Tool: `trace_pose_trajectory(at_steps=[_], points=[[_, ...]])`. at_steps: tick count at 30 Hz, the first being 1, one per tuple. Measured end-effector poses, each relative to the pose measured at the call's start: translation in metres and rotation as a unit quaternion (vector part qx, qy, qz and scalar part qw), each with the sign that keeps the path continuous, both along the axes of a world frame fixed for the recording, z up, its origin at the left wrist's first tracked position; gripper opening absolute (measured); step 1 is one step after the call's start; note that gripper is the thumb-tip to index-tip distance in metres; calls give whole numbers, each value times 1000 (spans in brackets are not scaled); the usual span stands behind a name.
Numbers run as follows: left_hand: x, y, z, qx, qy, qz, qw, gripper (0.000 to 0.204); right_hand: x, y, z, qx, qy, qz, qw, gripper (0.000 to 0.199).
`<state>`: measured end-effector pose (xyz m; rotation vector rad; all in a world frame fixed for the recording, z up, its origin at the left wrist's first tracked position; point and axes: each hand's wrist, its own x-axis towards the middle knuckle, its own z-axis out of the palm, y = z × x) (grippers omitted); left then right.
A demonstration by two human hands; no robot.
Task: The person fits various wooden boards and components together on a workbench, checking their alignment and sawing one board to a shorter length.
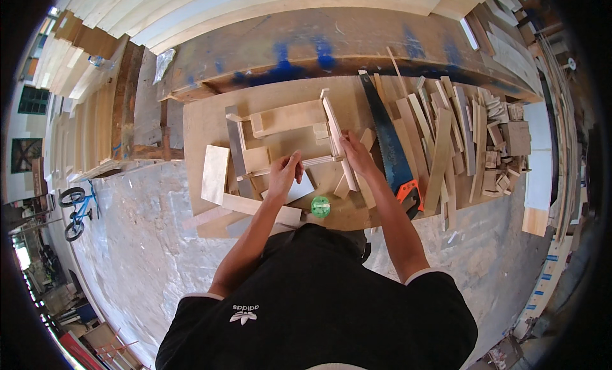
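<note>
On the work table lies a small wooden frame of thin strips and blocks. Its right side strip point(333, 124) stands on edge, and my right hand point(358, 153) is closed around its near end. My left hand point(285, 174) is over the near strip point(255, 173), with fingers curled and pressed together; whether something small is between them is hidden. A wide wooden piece point(290, 118) spans the frame's far part, and a grey-brown strip point(236, 144) runs along its left. Near my left wrist lie a white flat piece point(299, 188) and a small round green item point(320, 207).
A handsaw point(389, 134) with an orange handle lies right of the frame. Beyond it are several loose strips point(440, 153) and a pile of offcuts point(500, 159). A pale board point(215, 172) rests at the left edge. A paint-stained bench point(306, 45) stands behind; a blue bicycle point(79, 212) is on the floor.
</note>
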<state>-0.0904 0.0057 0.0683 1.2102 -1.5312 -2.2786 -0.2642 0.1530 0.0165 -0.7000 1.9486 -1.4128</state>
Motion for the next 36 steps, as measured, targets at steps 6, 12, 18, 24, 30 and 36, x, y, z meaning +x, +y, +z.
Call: trace_pose_trajectory(at_steps=[6, 12, 18, 24, 30, 36], points=[[-20, -12, -8, -22, 22, -49, 998, 44, -3, -2, -9, 41, -16, 6, 999, 36], [-15, -13, -14, -12, 9, -35, 999, 44, 1, -7, 3, 68, 10, 6, 998, 40], [-6, -10, -21, 4, 3, -13, 1000, 40, 0, -2, -4, 63, -63, -6, 996, 39], [-4, -44, 22, -168, 29, -84, 982, 22, -35, 35, -19, 8, -76, -3, 997, 42], [-48, -108, 112, -658, 97, -194, 721, 36, -55, -41, 147, 82, -41, 244, 965, 41], [-64, -222, 109, -494, 3, -232, 838, 24, -86, -141, 157, 40, 50, 384, 921, 46]])
